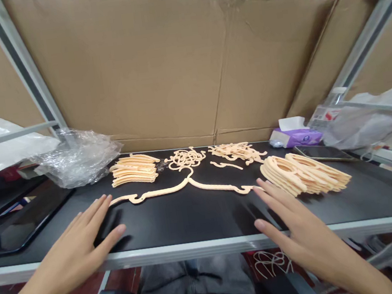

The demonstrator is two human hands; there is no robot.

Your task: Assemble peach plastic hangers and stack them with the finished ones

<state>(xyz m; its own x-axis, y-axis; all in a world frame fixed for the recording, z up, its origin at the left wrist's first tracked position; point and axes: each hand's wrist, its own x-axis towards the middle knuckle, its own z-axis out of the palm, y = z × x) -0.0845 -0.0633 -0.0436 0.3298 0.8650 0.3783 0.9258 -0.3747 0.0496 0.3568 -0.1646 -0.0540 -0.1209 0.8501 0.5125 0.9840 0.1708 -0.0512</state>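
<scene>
A cream plastic hanger (167, 190) lies spread on the black tabletop, its hook pointing away from me and a notch on each arm. My left hand (85, 236) is open beside the hanger's left end, fingers stretched out. At the right end my right hand (288, 217) is open too, its fingertips close to the tip. Whether either hand touches the hanger I cannot tell. Behind it are a stack of cream hanger arms (134, 169), a heap of hooks (186, 158) and a pile of slim curved pieces (236, 151). One slim piece (226, 165) lies apart.
Flat cream pieces with oval openings (304, 173) are stacked at the right. Beyond them are a purple tissue pack (296, 137) and a phone (321, 152). Clear plastic wrap (78, 157) and a dark glossy slab (25, 222) lie left. A cardboard wall (157, 70) closes the back.
</scene>
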